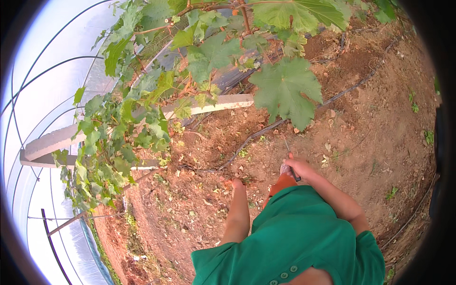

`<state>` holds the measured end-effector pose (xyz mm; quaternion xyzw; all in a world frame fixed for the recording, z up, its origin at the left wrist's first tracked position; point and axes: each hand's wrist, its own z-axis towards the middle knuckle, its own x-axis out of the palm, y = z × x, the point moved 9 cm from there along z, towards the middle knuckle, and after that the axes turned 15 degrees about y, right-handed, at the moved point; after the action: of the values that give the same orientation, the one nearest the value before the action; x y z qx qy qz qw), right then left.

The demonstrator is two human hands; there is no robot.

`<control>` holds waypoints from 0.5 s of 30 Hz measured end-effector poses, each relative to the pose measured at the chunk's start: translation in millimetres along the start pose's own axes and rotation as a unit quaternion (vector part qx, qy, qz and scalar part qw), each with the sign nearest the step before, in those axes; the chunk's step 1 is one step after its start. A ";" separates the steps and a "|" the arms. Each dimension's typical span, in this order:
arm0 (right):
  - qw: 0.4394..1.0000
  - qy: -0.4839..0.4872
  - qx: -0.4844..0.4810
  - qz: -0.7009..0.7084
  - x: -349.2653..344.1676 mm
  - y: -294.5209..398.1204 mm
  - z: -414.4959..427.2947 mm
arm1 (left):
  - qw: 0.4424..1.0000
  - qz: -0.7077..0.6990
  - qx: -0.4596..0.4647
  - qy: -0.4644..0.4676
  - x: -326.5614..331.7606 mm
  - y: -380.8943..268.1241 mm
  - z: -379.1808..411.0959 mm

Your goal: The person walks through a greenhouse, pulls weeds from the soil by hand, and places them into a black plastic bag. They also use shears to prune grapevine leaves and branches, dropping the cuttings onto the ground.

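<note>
My right hand (298,166) is closed around the dark handle of a thin metal hand tool (295,173), whose narrow tip points up and away over the soil; its exact kind cannot be told. Low on the left, my left hand (238,184) hangs over the ground, seen mostly from behind the wrist; its fingers are hardly visible, and whether it holds anything cannot be told. Ahead of both hands hangs a large green grapevine leaf (287,91), apart from them. More grapevine foliage (210,53) spreads across the upper left.
Concrete posts (221,103) slant through the vines at left. A black irrigation hose (256,134) crosses the bare soil (356,142) ahead. Plastic greenhouse film (46,82) over curved metal hoops stands at the far left. Black sheeting (231,76) lies behind the leaves.
</note>
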<state>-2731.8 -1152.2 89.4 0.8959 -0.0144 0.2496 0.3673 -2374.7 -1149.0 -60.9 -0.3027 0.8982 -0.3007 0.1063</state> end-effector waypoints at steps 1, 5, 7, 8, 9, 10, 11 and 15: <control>1.000 0.018 0.001 0.000 3.8 -3.3 -10.4 | 1.000 -0.014 0.000 -0.019 -32.0 13.4 -15.7; 0.998 0.041 -0.004 0.056 6.2 -37.5 -37.3 | 0.994 -0.076 0.003 -0.084 -131.4 74.9 -71.9; 0.997 0.049 0.009 0.063 8.3 -58.4 -44.5 | 0.989 -0.104 0.003 -0.108 -159.2 107.9 -93.5; 0.996 0.052 0.019 0.066 9.6 -66.7 -46.5 | 0.986 -0.113 0.005 -0.119 -169.4 120.7 -100.5; 0.996 0.060 0.024 0.063 15.0 -72.8 -48.5 | 0.984 -0.123 0.006 -0.130 -179.8 132.6 -106.1; 0.995 0.067 0.033 0.060 22.9 -80.4 -51.9 | 0.981 -0.128 0.007 -0.142 -191.7 147.1 -111.5; 0.994 0.077 0.047 0.057 30.5 -92.4 -56.9 | 0.977 -0.138 -0.003 -0.160 -208.7 166.7 -114.1; 0.977 0.144 0.153 0.035 60.9 -137.3 -75.4 | 0.955 -0.187 -0.021 -0.228 -285.5 247.8 -119.8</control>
<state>-2682.6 -992.3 73.6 0.8949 0.0459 0.3881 0.2156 -2311.5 -760.9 -112.7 -0.5280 0.7832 -0.2194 0.2442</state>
